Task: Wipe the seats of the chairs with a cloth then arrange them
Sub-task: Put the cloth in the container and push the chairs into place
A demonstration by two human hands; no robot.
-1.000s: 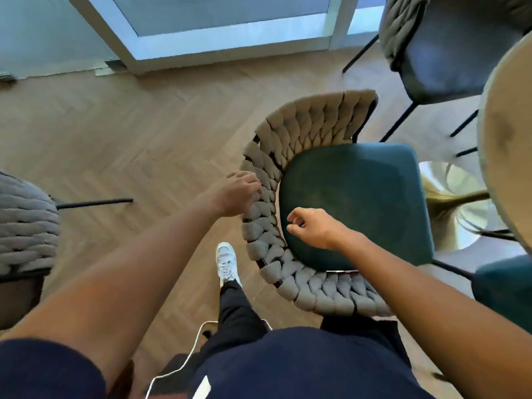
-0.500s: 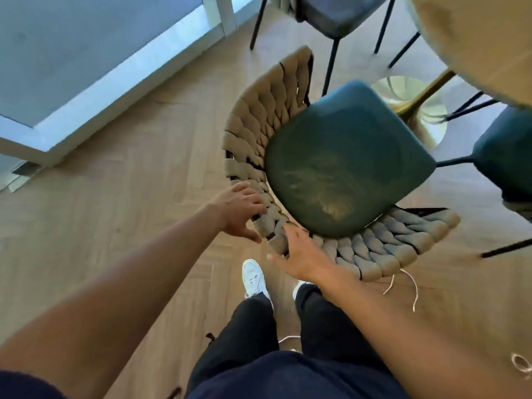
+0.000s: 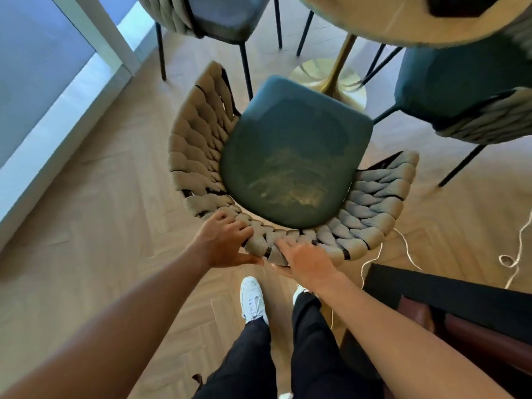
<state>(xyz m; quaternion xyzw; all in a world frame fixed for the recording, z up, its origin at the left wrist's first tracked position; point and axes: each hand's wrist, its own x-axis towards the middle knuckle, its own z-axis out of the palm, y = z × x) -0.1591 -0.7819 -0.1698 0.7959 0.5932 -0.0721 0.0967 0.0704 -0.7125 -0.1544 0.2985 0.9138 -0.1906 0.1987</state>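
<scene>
At chair backrest, left hand & right hand grip weave.

place: home dining area; cues: woven-back chairs round pedestal table; herringbone wood floor

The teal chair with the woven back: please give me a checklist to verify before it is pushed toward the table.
1. Left hand grips the woven backrest: ok.
2. Right hand holds the backrest: ok.
3. Path to the gold table base is free: ok.
4. Gap to the right teal chair: cannot tell.
5. White cord clear of the chair legs: cannot tell.
6. Teal seat wiped clean: not ok, pale marks show.
</scene>
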